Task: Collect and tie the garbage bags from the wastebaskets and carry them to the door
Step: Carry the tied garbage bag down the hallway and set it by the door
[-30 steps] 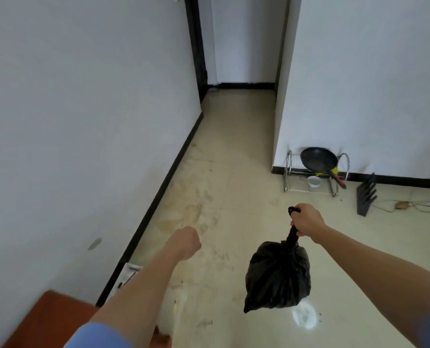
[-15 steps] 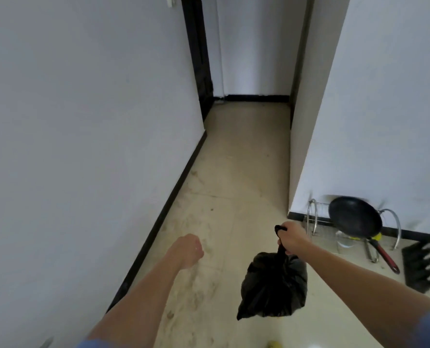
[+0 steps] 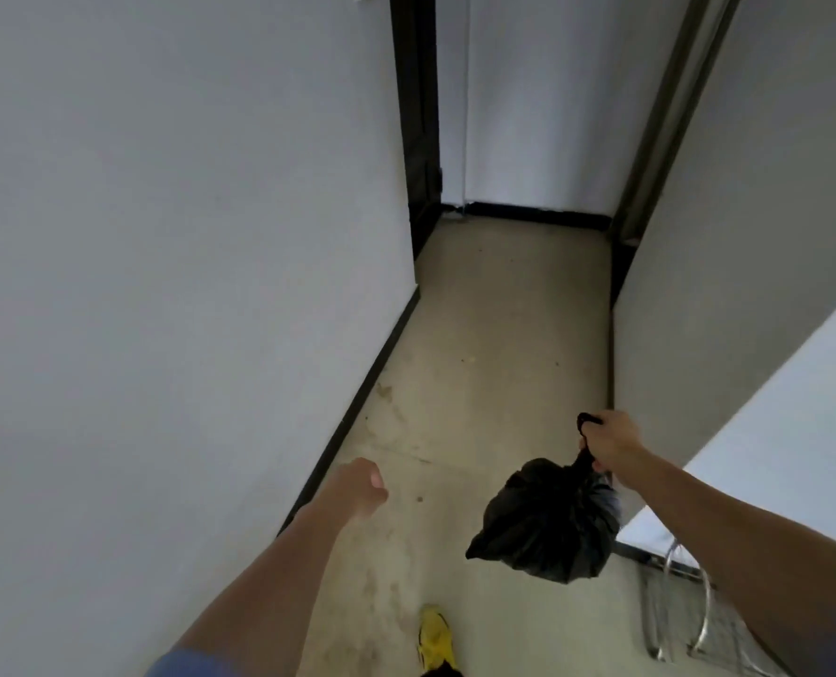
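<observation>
A tied black garbage bag (image 3: pixel 550 525) hangs in the air at the lower right. My right hand (image 3: pixel 611 442) grips its twisted neck, and the knotted end sticks out above my fist. My left hand (image 3: pixel 360 486) swings in front of me at the lower middle, fingers curled into a fist with nothing in it. At the far end of the corridor a dark door frame (image 3: pixel 418 129) stands on the left.
White walls close in on both sides of a narrow beige floor (image 3: pixel 494 344) with black skirting. A chrome wire rack (image 3: pixel 684 603) sits on the floor at the lower right, behind my right arm. My yellow shoe (image 3: pixel 435 637) shows at the bottom.
I have walked forward into the corridor with the bag. The frying pan and black stand have dropped out of view on the right, and the far doorway has come closer.
</observation>
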{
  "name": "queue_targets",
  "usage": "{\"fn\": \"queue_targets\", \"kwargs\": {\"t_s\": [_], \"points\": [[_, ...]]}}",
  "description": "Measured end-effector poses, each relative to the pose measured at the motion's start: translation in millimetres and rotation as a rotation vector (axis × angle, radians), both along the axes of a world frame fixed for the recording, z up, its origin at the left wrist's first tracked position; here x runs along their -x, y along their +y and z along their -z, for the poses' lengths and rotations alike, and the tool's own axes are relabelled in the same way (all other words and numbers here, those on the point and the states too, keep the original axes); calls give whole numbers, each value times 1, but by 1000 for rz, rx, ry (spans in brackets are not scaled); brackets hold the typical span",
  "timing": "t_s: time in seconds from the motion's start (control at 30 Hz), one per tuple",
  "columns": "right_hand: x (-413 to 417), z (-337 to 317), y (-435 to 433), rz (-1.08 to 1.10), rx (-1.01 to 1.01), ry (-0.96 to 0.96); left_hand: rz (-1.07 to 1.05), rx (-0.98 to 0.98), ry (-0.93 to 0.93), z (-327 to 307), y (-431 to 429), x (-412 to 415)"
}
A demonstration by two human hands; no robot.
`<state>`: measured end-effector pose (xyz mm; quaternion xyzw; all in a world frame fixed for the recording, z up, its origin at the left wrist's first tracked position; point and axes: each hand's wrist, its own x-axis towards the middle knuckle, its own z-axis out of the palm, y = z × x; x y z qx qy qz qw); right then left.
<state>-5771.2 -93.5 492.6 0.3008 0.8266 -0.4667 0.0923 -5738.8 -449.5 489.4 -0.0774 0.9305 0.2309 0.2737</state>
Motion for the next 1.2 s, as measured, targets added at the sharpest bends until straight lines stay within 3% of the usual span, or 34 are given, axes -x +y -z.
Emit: {"fn": "queue_targets", "kwargs": {"t_s": [0.27,0.43,0.67,0.93,1.2], "points": [[211,-42,2,123,46,58,141,-27,53,-39,16,256],[346,-24,5,59,51,39,171,-67,94,-32,47,394],[535,26,15,-18,66,-63,-10,-44,-20,-2,73,558],[747,26,19,-179,25,-142,-154,-67,-52,3,84,717],[947,83,11,-136,15,-182,-206,-74,-107,68,74,899]]}}
